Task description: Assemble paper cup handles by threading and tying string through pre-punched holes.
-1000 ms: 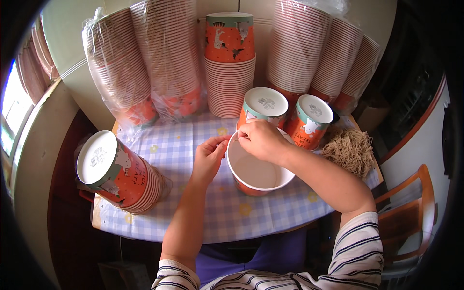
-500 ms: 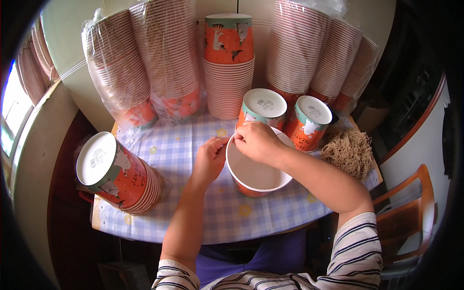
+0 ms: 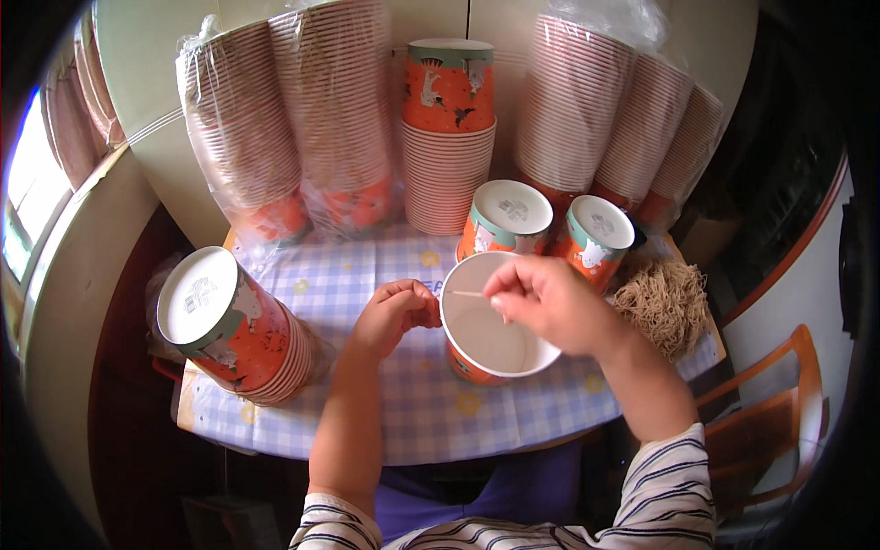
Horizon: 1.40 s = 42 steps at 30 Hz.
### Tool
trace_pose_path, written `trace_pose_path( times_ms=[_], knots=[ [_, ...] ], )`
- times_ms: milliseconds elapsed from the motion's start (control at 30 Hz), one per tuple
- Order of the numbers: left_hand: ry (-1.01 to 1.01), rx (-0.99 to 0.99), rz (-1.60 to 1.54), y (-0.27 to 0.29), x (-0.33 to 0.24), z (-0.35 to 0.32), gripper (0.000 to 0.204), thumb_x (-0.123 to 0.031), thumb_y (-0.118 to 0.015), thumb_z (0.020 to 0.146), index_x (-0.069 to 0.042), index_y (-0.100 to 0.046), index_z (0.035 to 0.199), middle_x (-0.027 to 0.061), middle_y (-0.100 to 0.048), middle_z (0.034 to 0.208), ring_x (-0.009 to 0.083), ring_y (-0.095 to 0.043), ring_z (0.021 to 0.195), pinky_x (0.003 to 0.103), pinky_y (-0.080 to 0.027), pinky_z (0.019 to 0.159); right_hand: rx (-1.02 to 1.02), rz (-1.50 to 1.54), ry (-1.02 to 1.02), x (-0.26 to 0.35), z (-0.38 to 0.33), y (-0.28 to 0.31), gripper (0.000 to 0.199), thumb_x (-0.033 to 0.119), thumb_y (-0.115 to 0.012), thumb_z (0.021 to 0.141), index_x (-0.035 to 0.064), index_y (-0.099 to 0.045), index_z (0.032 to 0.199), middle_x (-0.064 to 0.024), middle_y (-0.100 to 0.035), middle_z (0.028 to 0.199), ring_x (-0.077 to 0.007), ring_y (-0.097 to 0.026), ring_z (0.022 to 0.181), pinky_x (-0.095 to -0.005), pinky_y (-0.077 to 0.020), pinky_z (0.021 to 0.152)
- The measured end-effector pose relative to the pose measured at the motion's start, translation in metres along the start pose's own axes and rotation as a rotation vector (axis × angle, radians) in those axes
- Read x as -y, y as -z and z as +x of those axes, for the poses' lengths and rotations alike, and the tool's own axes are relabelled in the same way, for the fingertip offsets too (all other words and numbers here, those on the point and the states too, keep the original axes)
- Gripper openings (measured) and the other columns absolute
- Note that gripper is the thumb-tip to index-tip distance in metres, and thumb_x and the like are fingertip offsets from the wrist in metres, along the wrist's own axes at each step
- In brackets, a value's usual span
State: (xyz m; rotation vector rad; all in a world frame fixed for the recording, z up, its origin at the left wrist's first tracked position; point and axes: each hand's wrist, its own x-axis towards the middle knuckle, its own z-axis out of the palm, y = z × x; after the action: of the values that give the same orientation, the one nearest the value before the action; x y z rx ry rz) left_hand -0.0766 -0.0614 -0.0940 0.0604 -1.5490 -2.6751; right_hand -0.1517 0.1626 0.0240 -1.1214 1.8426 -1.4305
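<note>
An open orange paper cup [image 3: 490, 323] stands upright on the checked tablecloth [image 3: 367, 275], directly in front of the person, so its white inside faces the camera. The left hand [image 3: 394, 316] sits curled against the cup's left rim, fingers drawn together on the edge, apparently steadying it. The right hand [image 3: 548, 302] hovers over the cup's right rim, fingertips pinched together on a thin pale string [image 3: 466, 294] that stretches across the cup's mouth toward the left hand, held taut enough to stay straight. Just behind the cup stand two upturned cups [image 3: 541, 225], bases up. To the cup's right lies a tangled bundle of tan strings [image 3: 665, 302], close enough for the right hand to draw from. Left of the cup a stack of nested cups [image 3: 234, 330] lies tilted.
</note>
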Motion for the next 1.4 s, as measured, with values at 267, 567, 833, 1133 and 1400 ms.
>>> trace_pose_path(
  times_ms=[267,567,833,1133,1400],
  knots=[
    [0.127,0.261,-0.187,0.005,0.007,-0.018,0.013,-0.01,-0.047,0.083,-0.004,-0.058,0.085,0.01,-0.064,0.088,0.0271,-0.066,0.084,0.04,-0.052,0.078,0.031,-0.355,0.39,-0.016,-0.064,-0.073,0.008,0.003,-0.065,0.08,0.001,-0.062,0.088,-0.0103,-0.059,0.072,-0.0269,-0.059,0.064,-0.0359,-0.0479,0.06],
    [0.015,0.267,-0.122,0.001,0.026,-0.033,0.015,-0.012,-0.051,0.084,-0.003,-0.063,0.089,0.0121,-0.064,0.106,0.0237,-0.061,0.099,0.038,-0.045,0.092,-0.183,-0.265,0.2,-0.094,-0.03,-0.081,0.009,0.005,-0.064,0.084,-0.0011,-0.066,0.09,-0.0068,-0.064,0.073,-0.0141,-0.061,0.065,-0.0289,-0.0483,0.06],
    [0.064,0.188,0.006,-0.003,0.032,-0.031,0.013,-0.01,-0.053,0.084,-0.002,-0.062,0.088,0.0143,-0.063,0.105,0.0245,-0.056,0.108,0.038,-0.04,0.095,-0.071,0.126,0.005,-0.122,-0.009,-0.09,0.018,0.012,-0.063,0.087,-0.0006,-0.068,0.098,-0.007,-0.068,0.081,-0.0117,-0.062,0.072,-0.0251,-0.0485,0.067],
    [-0.029,0.073,0.124,-0.021,0.025,-0.036,0.009,-0.007,-0.055,0.09,-0.001,-0.062,0.09,0.0047,-0.064,0.087,0.0125,-0.06,0.08,0.027,-0.048,0.075,-0.12,-0.036,0.034,-0.091,-0.017,-0.056,0.015,0.01,-0.061,0.087,-0.0033,-0.066,0.091,-0.0076,-0.068,0.081,-0.0114,-0.062,0.071,-0.0258,-0.0497,0.066],
    [-0.055,0.043,0.442,-0.041,0.031,-0.041,0.008,-0.008,-0.059,0.088,-0.001,-0.061,0.091,-0.0012,-0.057,0.076,0.004,-0.049,0.064,0.021,-0.042,0.057,-0.41,0.006,0.179,-0.103,-0.032,-0.076,0.013,0.011,-0.068,0.085,0.0009,-0.06,0.084,-0.0025,-0.063,0.073,-0.0072,-0.058,0.066,-0.0226,-0.047,0.06]
  ],
)
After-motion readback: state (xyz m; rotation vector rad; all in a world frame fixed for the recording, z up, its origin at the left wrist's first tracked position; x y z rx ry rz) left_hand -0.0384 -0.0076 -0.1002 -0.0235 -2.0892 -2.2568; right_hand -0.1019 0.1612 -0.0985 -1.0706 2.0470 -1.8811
